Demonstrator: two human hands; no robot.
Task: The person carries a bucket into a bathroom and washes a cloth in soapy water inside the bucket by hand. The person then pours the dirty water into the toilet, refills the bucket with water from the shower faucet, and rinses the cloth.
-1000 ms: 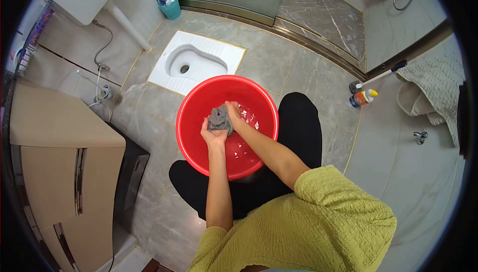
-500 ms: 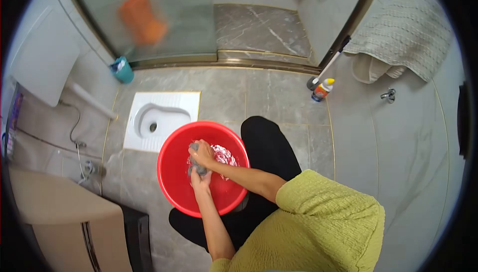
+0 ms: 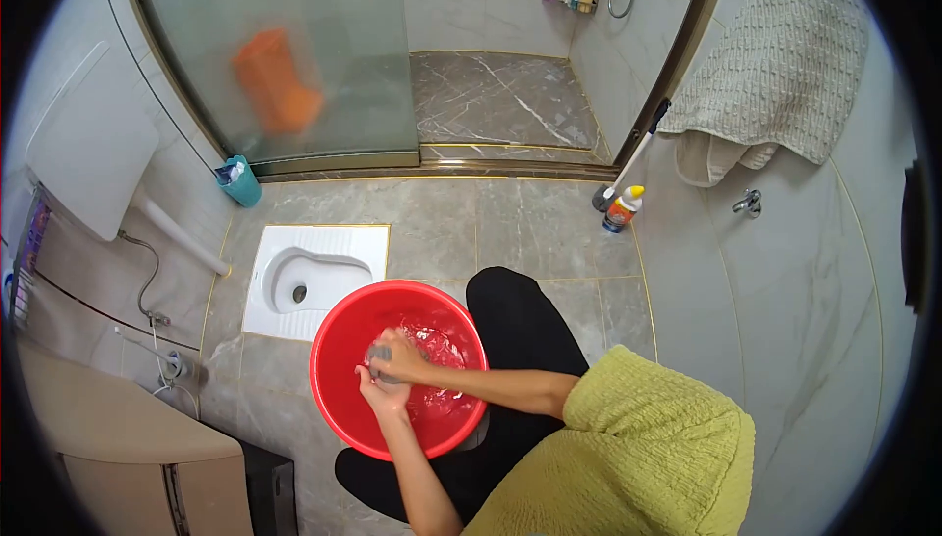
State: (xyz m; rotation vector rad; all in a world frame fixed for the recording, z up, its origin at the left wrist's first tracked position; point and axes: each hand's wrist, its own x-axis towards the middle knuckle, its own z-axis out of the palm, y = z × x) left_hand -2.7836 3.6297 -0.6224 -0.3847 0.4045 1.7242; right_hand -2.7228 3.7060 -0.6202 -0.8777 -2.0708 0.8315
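A red plastic basin (image 3: pixel 329 391) with water in it stands between my bent legs. Inside it, a small bunched grey cloth (image 3: pixel 377 353) is held between my two hands. My right hand (image 3: pixel 400 359) closes over the cloth from above, somewhat blurred by motion. Just below, my left hand (image 3: pixel 383 394) grips the lower side of the same cloth, with its thumb raised. Most of the cloth is covered by my fingers, so its exact kind cannot be made out. Ripples and glints show on the water (image 3: pixel 442 348) to the right of the hands.
A white squat toilet (image 3: pixel 257 315) lies beyond the basin. A cleaner bottle (image 3: pixel 623 210) and a brush (image 3: pixel 628 163) stand by the right wall, under a hanging towel (image 3: pixel 775 65). A teal bin (image 3: pixel 241 188) sits at the glass door (image 3: pixel 363 75). A cabinet (image 3: pixel 118 438) is at left.
The view has tilted up, so the room sits lower in the picture. My hands have shifted against each other on the cloth, and the water is more rippled.
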